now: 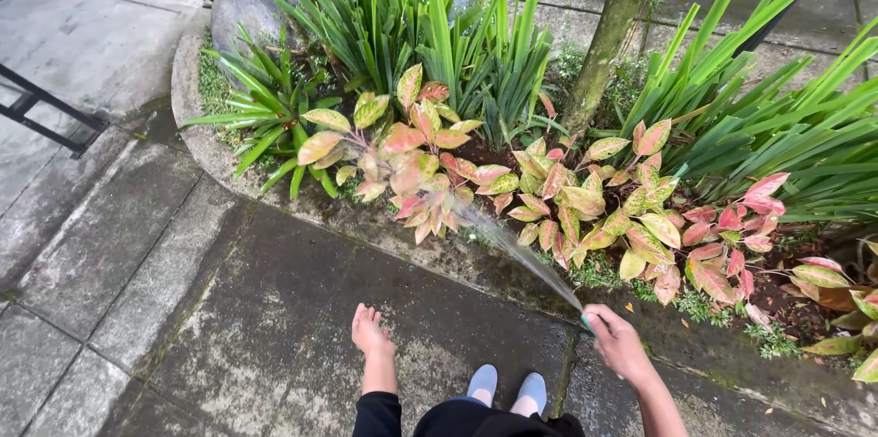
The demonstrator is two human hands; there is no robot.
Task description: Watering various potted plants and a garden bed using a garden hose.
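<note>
My right hand (619, 342) grips the green end of a hose (587, 322), mostly hidden in my fist. A thin jet of water (512, 245) shoots up and left from it onto a pink-and-green leafy plant (412, 158) in the raised bed. My left hand (369, 331) hangs loosely in front of me over the wet paving (274, 309), fingers closed and holding nothing. My light blue shoes (506, 388) show at the bottom edge.
The curved concrete kerb (197, 135) borders a bed with tall green blade-leaved plants (439, 35), more pink-leaved plants (640, 218), a slim tree trunk (608, 35) and a grey boulder (242, 7). A black metal rail (41, 117) lies at far left.
</note>
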